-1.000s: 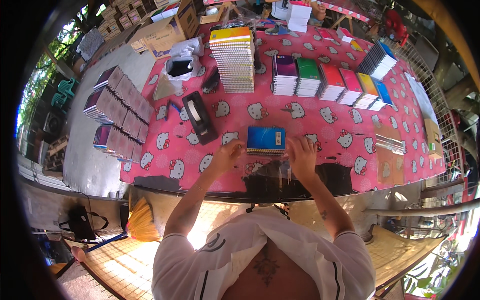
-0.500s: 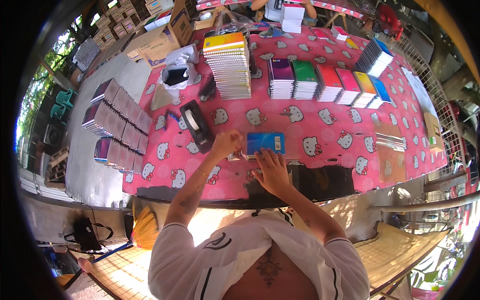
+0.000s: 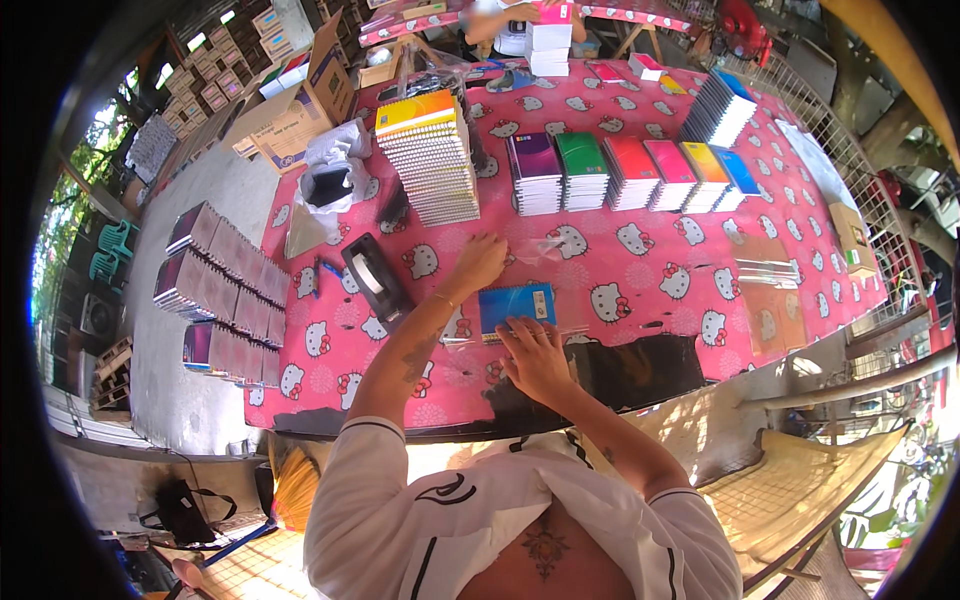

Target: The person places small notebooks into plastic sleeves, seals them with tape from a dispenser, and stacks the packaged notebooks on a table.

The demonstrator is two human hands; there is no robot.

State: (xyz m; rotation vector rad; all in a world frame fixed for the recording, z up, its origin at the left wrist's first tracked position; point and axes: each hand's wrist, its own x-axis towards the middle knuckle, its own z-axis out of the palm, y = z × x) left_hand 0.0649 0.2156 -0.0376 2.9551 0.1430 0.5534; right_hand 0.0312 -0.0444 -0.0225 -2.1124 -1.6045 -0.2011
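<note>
A small blue spiral notebook point(image 3: 517, 305) lies before me, with clear plastic film point(image 3: 540, 248) showing beyond it and at its sides. My right hand point(image 3: 536, 358) rests on the notebook's near edge, fingers stretched out flat. Just past the far left corner, my left hand point(image 3: 480, 263) has its fingers bent together at the film's edge; the fingertips are partly hidden, but they seem to pinch the film. A black tape dispenser point(image 3: 378, 284) stands left of my left forearm.
Beyond are a tall stack of yellow-topped spiral notebooks point(image 3: 428, 160) and a row of coloured notebook stacks point(image 3: 632, 175). Wrapped notebook stacks point(image 3: 225, 290) stand at the left. Flat plastic sleeves point(image 3: 768, 290) lie at the right. Another person point(image 3: 515, 30) handles a stack across the table.
My left hand has moved away from me and slightly right, from beside the notebook to past its far edge. Film now shows beyond the notebook. My right hand stays on it.
</note>
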